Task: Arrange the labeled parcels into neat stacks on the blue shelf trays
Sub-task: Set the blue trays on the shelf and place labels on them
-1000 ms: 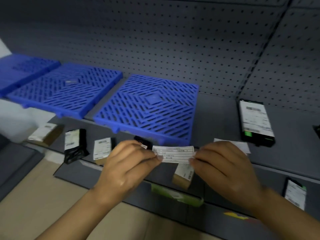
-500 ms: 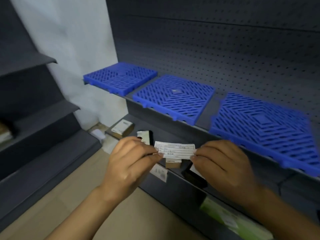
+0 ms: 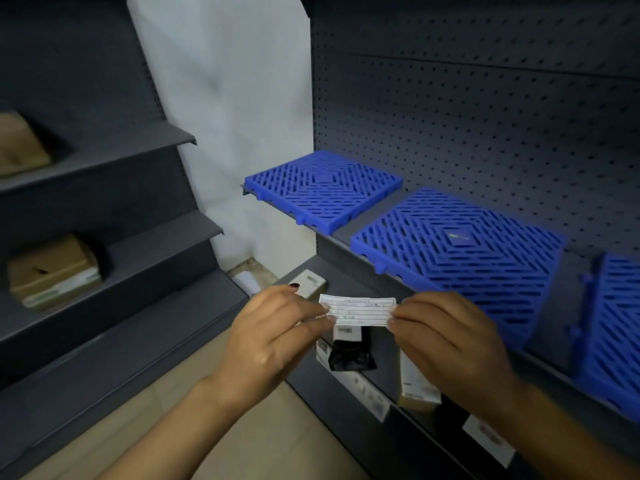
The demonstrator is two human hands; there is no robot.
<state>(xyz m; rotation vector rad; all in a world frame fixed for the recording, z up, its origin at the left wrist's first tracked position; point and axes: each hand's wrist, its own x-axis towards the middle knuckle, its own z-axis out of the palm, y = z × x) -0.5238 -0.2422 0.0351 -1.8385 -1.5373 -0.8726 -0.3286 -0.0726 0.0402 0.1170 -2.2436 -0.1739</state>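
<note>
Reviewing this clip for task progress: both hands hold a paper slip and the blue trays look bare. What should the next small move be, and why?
Probably free one hand and reach for the black-wrapped labeled parcel on the lower shelf. The left hand and right hand each pinch an end of the white printed paper slip, so neither can lift a parcel, and the blue slatted plastic trays hold no parcels yet.

Left hand: bare, no glove, no ring in view; a dark-painted nail shows at one raised fingertip.
Right hand: bare, no glove, no ring in view.
Forearms: both bare up to the frame edge; no sleeve, watch or band visible.
</note>
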